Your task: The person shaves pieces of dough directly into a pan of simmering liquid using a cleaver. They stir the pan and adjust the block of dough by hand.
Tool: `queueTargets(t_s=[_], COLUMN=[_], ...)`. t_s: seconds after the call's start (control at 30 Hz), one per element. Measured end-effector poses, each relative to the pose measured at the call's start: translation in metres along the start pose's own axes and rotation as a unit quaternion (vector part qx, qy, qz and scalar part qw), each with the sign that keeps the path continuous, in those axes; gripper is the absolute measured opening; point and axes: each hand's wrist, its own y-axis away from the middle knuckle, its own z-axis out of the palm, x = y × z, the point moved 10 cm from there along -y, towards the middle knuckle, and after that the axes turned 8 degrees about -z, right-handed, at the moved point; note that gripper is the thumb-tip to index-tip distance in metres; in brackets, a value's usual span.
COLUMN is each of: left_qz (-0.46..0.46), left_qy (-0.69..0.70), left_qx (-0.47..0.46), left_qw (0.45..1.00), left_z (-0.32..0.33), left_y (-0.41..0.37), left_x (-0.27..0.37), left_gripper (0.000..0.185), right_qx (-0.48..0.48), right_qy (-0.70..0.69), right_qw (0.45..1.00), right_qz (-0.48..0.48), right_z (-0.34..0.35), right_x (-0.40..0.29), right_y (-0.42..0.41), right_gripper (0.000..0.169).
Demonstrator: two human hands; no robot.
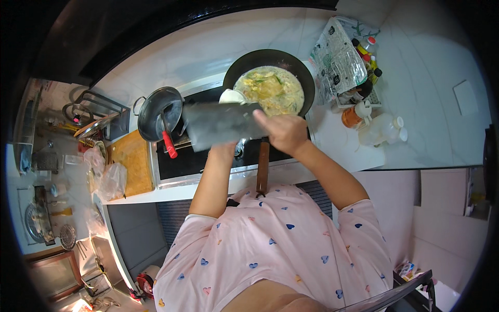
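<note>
My right hand (286,130) grips a cleaver, its thumb on the blade's near end. The broad grey blade (224,124) lies flat across the view, blurred by motion. Behind it my left hand (225,147) is mostly hidden; only the wrist area shows below the blade. A smooth white piece (232,96), perhaps tofu, shows past the blade's far edge, where my left hand would be. Beside it stands a dark wok (308,87) holding a pale, yellowish soup (271,87) with egg-like pieces and green strips. The wok's wooden handle (263,167) points towards me.
A two-handled metal pan (150,124) with a red-handled utensil (169,144) stands left on the black cooktop (171,165). Further left are a wooden cutting board (134,163) and plastic bags (113,181). At right are a basket of bottles (376,101), an orange jar (351,117) and plastic jugs (380,130).
</note>
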Motion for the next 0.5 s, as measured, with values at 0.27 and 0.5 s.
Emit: queueTargets(t_s=[0.27,0.5], left_qz=[-0.085,0.035], left_qy=[0.110,0.007], left_qx=[-0.070,-0.142], left_qw=[0.988,0.989], left_z=[-0.014,-0.032], left_y=[-0.018,-0.026], left_x=[-0.018,0.002], left_gripper=[0.033,0.040], right_qx=[-0.050,-0.015], right_qy=[0.049,0.009], right_qw=[0.987,0.999], right_qz=[0.146,-0.031], right_z=[0.048,0.001], right_x=[0.100,-0.018], right_y=[0.066,-0.011], right_gripper=[0.039,0.051])
